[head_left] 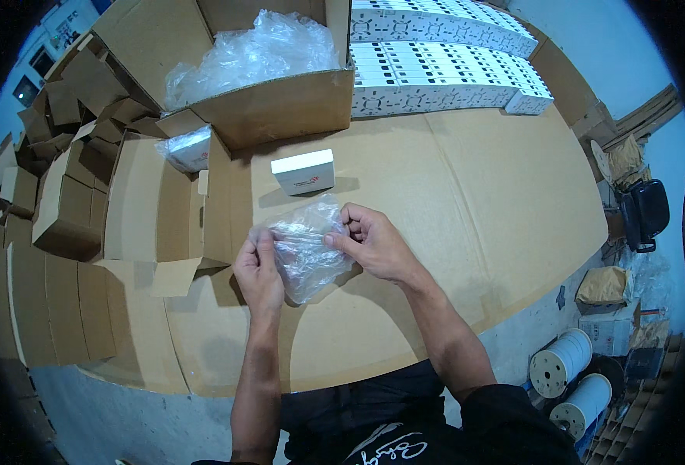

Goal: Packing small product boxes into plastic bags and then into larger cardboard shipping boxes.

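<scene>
The left forearm (259,380) stands nearly vertical; the right forearm (452,341) slants up-left. At the frame's centre, over the surface (404,318), the left hand (260,275) and right hand (377,246) pinch 1 clear plastic bag (305,260), thumbs on its film.

- Around the plastic bag (307,256), bare tabletop (505,209) is stretching widely toward 3 o'clock, past the right hand (375,244).
- At 12, a small white box (307,177) is standing near, blocking straight reach.
- At 11, a large carton (280,108) is walling off the far side.
- At 1, stacked white boxes (435,94) are closing the way.
- At 10, an open carton (218,201) is obstructing.
</scene>
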The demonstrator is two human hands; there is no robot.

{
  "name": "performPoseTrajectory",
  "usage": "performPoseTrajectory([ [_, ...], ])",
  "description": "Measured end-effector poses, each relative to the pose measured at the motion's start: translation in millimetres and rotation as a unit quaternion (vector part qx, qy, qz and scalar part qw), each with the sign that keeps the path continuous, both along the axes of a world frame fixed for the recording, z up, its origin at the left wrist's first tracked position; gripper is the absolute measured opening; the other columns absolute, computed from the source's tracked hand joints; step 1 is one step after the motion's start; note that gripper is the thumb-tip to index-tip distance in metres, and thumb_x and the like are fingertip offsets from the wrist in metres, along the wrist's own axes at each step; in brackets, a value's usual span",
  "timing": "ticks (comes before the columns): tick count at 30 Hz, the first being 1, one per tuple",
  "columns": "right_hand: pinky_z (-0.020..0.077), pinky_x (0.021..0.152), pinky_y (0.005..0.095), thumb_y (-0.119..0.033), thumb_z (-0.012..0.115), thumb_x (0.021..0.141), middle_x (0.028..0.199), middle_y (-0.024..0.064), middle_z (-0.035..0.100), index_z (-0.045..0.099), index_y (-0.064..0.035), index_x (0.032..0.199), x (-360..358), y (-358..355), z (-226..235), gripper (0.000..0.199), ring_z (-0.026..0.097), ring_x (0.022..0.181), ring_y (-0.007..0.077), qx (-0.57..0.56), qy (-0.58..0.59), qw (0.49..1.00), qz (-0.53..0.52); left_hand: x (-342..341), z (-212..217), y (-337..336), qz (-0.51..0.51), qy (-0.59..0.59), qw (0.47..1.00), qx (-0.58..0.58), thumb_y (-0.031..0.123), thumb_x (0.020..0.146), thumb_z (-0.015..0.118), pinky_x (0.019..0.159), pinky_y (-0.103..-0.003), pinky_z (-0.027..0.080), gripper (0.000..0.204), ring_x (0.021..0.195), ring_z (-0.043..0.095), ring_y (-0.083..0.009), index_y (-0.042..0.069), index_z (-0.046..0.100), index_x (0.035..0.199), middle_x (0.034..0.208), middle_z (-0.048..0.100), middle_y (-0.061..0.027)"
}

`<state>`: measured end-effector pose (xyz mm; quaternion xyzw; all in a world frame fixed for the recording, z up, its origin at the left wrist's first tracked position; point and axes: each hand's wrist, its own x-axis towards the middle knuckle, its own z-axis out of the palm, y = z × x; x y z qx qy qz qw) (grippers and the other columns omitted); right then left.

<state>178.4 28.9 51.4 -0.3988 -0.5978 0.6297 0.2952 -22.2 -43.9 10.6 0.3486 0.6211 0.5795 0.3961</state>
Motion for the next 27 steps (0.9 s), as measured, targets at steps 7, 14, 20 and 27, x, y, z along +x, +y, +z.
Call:
performPoseTrajectory([
  [7, 0.0464, 0.062, 0.0258, -0.012, 0.07, 0.098, 0.078, -0.0016, 0.06, 0.055, -0.0033, 0.092, 2, 2, -4, 0.019, 0.056, 0.073, 0.0052, -0.003, 0.009, 1.0, -0.016, 15, 19, 0, -0.034, -0.128, 0.989, 0.061, 0.012, 0.097, 0.072, 0.082, -0.029, 0.056, 0.031, 0.095, 0.067, -0.0134, 0.001, 0.06, 0.124, 0.107, 0.07, -0.0066],
  [14, 0.051, 0.073, 0.0234, -0.013, 0.069, 0.099, 0.091, 0.0012, 0.069, 0.066, -0.0004, 0.109, 7, 6, -3, 0.017, 0.061, 0.081, 0.0066, -0.001, 0.093, 0.993, -0.076, 16, 26, -1, -0.145, -0.045, 0.988, 0.021, 0.001, 0.083, 0.084, 0.085, -0.029, 0.059, 0.05, 0.098, 0.071, -0.0159, 0.001, 0.058, 0.126, 0.109, 0.071, -0.0091],
  [20, 0.0531, 0.079, 0.0291, -0.012, 0.071, 0.096, 0.106, 0.0058, 0.071, 0.071, -0.0028, 0.106, 7, 8, 21, 0.014, 0.064, 0.094, 0.0132, 0.138, 0.135, 0.951, -0.243, 16, 28, -2, -0.169, -0.019, 0.985, -0.009, -0.002, 0.083, 0.083, 0.083, -0.027, 0.057, 0.048, 0.098, 0.068, -0.0134, 0.002, 0.057, 0.122, 0.109, 0.068, -0.0066],
  [27, 0.0451, 0.092, 0.04, -0.011, 0.078, 0.081, 0.107, 0.0081, 0.067, 0.071, -0.0075, 0.102, 2, 7, 43, 0.023, 0.061, 0.102, 0.0268, 0.529, -0.218, 0.818, -0.059, 16, 21, 1, -0.157, -0.011, 0.988, 0.006, -0.004, 0.082, 0.082, 0.088, -0.029, 0.057, 0.047, 0.101, 0.068, -0.0146, 0.001, 0.057, 0.121, 0.108, 0.068, -0.0069],
])
